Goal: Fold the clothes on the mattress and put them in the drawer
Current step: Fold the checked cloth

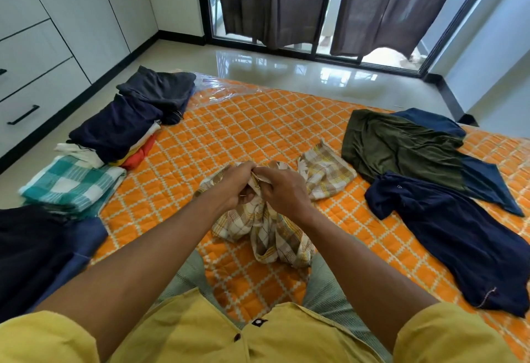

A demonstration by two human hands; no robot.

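- Left hand (235,187) and right hand (282,190) both pinch the checked cloth (269,228), bunched on the mattress (258,122).
- Cloth looks light, limp; best gripped at corners.

Orange mattress cover (258,122), white diamond lattice. Beige-brown checked cloth (324,170) with yellow stripes, centre. Olive green garment (401,153) right, far; navy garment (464,245) right, near; blue piece (430,120) behind olive. Teal-white checked towel (71,185) left. Dark navy and charcoal folded stack (129,116) left, far, red and cream underneath. Mustard yellow shirt (200,334) near. Dark brown curtains (329,1). White drawers (34,76), black handles.
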